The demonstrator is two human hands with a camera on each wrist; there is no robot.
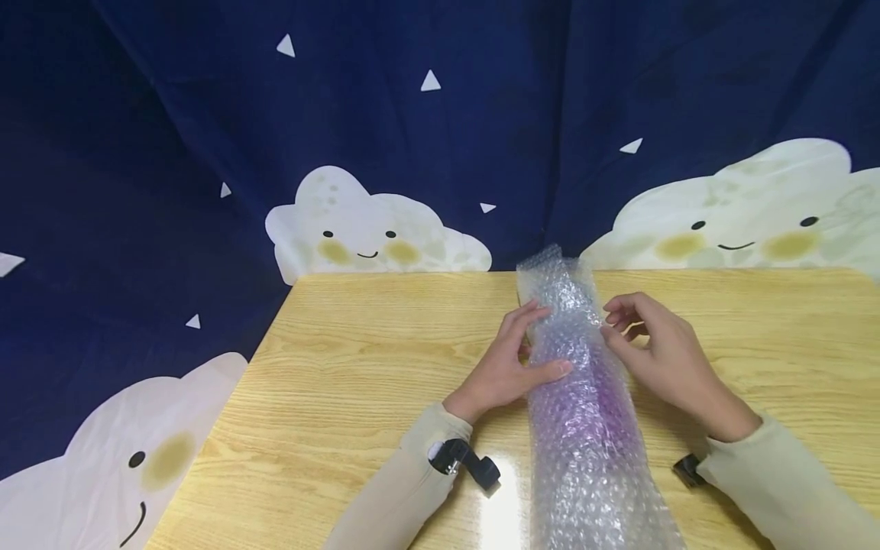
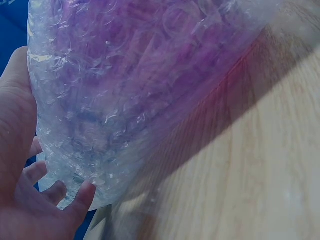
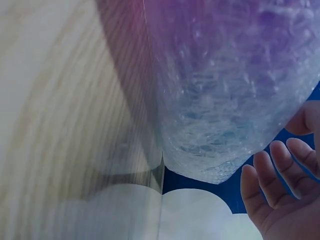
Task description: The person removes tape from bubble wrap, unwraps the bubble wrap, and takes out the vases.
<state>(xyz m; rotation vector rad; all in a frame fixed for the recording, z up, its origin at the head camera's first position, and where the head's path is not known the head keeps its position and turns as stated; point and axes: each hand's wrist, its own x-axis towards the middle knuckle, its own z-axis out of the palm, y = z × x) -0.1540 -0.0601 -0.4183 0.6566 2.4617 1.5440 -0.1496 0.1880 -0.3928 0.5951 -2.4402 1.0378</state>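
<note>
A long piece of bubble wrap lies on the wooden table, wrapped around something purple whose kind cannot be made out through the bubbles. My left hand holds the bundle at its left side, thumb on top and fingers along the far left edge. Its fingertips touch the bubble wrap in the left wrist view. On the other side, my right hand hovers by the right edge with its fingers loosely bent. The right wrist view shows that hand beside the bubble wrap with nothing in its grasp.
The wooden table reaches back to a dark blue curtain printed with smiling clouds and white triangles. The far end of the wrap reaches the table's back edge. Each sleeve carries a black wrist device near the cuff.
</note>
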